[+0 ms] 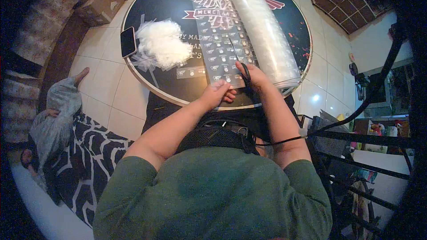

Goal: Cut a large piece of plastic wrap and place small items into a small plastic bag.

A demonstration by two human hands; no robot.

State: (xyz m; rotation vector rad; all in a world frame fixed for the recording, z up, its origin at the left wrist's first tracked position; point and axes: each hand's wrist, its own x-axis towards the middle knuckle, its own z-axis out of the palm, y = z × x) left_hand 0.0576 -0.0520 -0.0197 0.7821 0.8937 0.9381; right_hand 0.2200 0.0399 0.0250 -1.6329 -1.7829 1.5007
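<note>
A clear plastic sheet (218,45) printed with repeated small white labels lies on the round dark table (160,10). My left hand (218,95) pinches the sheet's near edge between thumb and fingers. In my right hand (255,75) is a pair of scissors (235,51), its black handle around my fingers and its blades pointing away over the sheet. Whether the blades are apart cannot be made out. To the right of the sheet lies a large roll of clear plastic (263,30). A loose pile of cut plastic strips (163,45) is on the left, with one printed strip (191,72) beside the sheet.
A smartphone (128,42) rests at the table's left rim. Cardboard boxes (101,3) stand on the floor at upper left. Another person's leg in grey cloth (63,106) is at left. A black metal rack (360,140) with a cable stands close on my right.
</note>
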